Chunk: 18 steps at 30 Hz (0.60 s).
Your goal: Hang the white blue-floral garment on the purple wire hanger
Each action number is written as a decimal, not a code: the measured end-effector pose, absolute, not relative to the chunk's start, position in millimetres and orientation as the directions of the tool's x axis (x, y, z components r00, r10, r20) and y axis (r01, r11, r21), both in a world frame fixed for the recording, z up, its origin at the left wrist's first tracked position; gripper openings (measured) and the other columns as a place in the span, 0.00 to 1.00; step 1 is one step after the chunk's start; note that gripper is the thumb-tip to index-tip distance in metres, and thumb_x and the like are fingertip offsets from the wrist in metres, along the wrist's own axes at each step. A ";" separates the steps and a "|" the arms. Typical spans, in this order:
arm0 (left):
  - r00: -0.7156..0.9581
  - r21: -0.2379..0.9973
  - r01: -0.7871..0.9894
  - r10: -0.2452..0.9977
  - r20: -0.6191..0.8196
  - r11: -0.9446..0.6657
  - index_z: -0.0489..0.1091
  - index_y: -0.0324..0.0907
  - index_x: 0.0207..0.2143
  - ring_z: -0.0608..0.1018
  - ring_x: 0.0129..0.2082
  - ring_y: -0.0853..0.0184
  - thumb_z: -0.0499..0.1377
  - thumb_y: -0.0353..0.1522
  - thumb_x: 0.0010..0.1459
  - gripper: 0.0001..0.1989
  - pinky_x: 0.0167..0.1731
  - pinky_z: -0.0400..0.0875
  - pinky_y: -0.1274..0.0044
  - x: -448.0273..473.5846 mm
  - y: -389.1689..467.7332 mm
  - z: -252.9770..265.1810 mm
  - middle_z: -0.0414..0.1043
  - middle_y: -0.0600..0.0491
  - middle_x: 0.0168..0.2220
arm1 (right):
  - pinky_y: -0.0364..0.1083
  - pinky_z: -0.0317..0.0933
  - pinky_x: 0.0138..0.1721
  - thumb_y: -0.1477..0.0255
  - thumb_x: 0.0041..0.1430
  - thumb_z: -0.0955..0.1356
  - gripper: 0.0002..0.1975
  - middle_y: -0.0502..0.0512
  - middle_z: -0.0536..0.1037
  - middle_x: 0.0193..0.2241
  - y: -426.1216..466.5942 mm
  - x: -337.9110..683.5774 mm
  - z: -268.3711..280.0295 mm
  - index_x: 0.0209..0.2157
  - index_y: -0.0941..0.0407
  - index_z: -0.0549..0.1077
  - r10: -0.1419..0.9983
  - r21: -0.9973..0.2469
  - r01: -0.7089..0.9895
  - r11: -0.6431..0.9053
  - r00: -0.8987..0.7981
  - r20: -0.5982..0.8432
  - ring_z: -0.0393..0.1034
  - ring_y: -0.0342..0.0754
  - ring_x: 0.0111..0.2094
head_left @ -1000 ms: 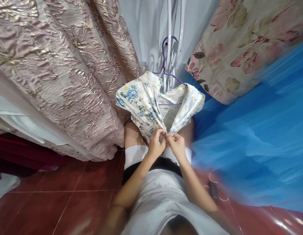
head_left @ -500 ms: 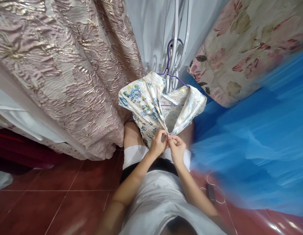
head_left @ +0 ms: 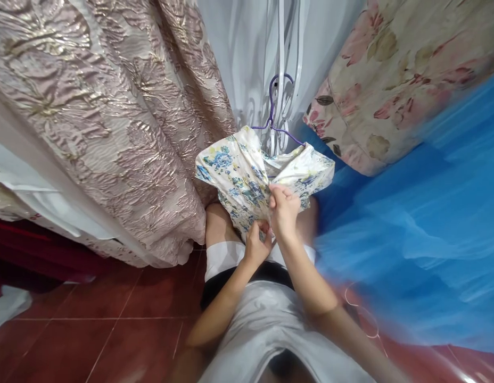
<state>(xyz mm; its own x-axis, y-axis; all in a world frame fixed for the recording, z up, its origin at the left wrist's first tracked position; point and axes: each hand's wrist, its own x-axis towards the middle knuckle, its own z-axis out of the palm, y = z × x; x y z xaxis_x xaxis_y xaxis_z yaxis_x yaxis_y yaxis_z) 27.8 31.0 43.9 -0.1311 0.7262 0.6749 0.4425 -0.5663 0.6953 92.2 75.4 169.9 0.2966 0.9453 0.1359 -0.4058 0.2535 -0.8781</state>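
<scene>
A white short-sleeved dress (head_left: 247,175) with blue and yellow flowers hangs from a purple hanger (head_left: 271,103) in front of my legs. My right hand (head_left: 286,210) is closed at the front opening, just below the neckline, pinching what appears to be a zipper pull; the fingers hide it. Lower down, my left hand (head_left: 257,243) grips the front of the same dress near the bottom of the closure. Above my right hand the neckline stays parted, while the two front edges meet below it. My fingers and lap hide the hem.
White metal rods (head_left: 281,53) with scrolls stand behind the hanger. A pink-and-gold textured gown (head_left: 151,133) drapes on the left. To the right are a floral cloth (head_left: 375,106) and blue tulle (head_left: 406,239). Red tiles (head_left: 151,298) cover the floor, with a white cable (head_left: 372,319) lying at right.
My right hand has moved up the dress front, away from my left hand, and the front opening has narrowed. The left hand has shifted slightly down, still gripping cloth.
</scene>
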 end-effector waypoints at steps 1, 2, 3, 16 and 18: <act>-0.127 0.691 0.447 0.724 0.678 -0.568 0.62 0.44 0.36 0.76 0.29 0.67 0.57 0.28 0.61 0.04 0.32 0.71 0.77 28.7 31.1 44.0 0.70 0.54 0.29 | 0.41 0.44 0.19 0.67 0.51 0.72 0.09 0.41 0.61 0.12 85.2 89.7 181.0 0.24 0.56 0.72 0.943 -0.866 -0.423 0.268 0.301 0.144 0.50 0.38 0.16; -0.122 0.690 0.448 0.726 0.677 -0.568 0.62 0.44 0.36 0.75 0.29 0.67 0.57 0.28 0.61 0.04 0.32 0.71 0.77 29.9 31.1 44.0 0.69 0.55 0.29 | 0.41 0.43 0.18 0.66 0.51 0.72 0.10 0.40 0.60 0.13 94.5 87.8 191.0 0.24 0.56 0.71 0.941 -0.854 -0.438 0.280 0.301 0.155 0.49 0.37 0.16; -0.115 0.692 0.446 0.731 0.673 -0.567 0.61 0.44 0.35 0.75 0.29 0.67 0.57 0.28 0.61 0.05 0.32 0.71 0.77 31.3 30.7 43.8 0.68 0.55 0.28 | 0.41 0.43 0.18 0.66 0.52 0.72 0.11 0.40 0.60 0.13 103.2 86.6 199.9 0.24 0.56 0.70 0.940 -0.844 -0.451 0.290 0.298 0.164 0.48 0.37 0.15; 0.019 0.605 0.475 0.694 0.720 -0.639 0.66 0.43 0.43 0.77 0.37 0.66 0.59 0.30 0.64 0.05 0.39 0.74 0.74 7.3 50.3 71.9 0.74 0.49 0.38 | 0.42 0.41 0.18 0.65 0.55 0.73 0.12 0.40 0.58 0.14 125.8 98.5 222.8 0.24 0.55 0.70 0.927 -0.822 -0.438 0.364 0.254 0.276 0.47 0.37 0.15; -0.022 0.494 0.529 0.571 0.821 -0.690 0.67 0.42 0.48 0.77 0.43 0.64 0.57 0.32 0.67 0.08 0.42 0.75 0.72 -5.9 69.7 113.2 0.74 0.45 0.44 | 0.42 0.43 0.19 0.66 0.55 0.73 0.11 0.40 0.59 0.14 122.6 100.3 219.7 0.24 0.55 0.71 0.922 -0.819 -0.434 0.375 0.261 0.284 0.48 0.38 0.16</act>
<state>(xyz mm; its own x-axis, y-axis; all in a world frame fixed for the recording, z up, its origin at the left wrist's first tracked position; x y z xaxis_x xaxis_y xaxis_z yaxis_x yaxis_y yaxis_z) -5.9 69.7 113.2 -0.0217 0.5710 0.8207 0.5289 -0.6900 0.4941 100.3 122.6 219.7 0.2613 0.9225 0.2842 -0.4345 0.3753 -0.8188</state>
